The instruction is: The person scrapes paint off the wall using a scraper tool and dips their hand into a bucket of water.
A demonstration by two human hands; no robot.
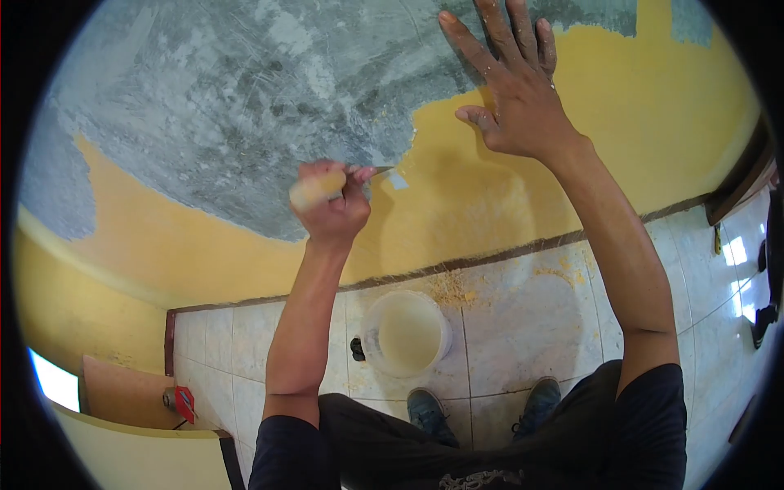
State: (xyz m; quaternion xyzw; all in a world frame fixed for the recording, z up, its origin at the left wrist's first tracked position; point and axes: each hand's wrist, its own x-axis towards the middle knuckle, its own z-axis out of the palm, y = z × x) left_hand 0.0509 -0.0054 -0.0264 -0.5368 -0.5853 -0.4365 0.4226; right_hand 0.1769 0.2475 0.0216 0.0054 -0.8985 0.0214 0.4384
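Note:
My left hand is closed around a scraper with a pale yellowish handle that is blurred by motion. Its thin blade meets the wall where yellow paint borders bare grey plaster. Just under the blade is a small whitish flake or patch. Higher up and to the right, my right hand lies flat on the wall with fingers spread. Its fingertips rest over the grey area and the palm over yellow paint. Pale dust specks cling to it.
A white bucket with cloudy liquid stands on the tiled floor before my feet. Yellow paint scrapings lie along the wall's base. A red object is at the lower left, near a low partition.

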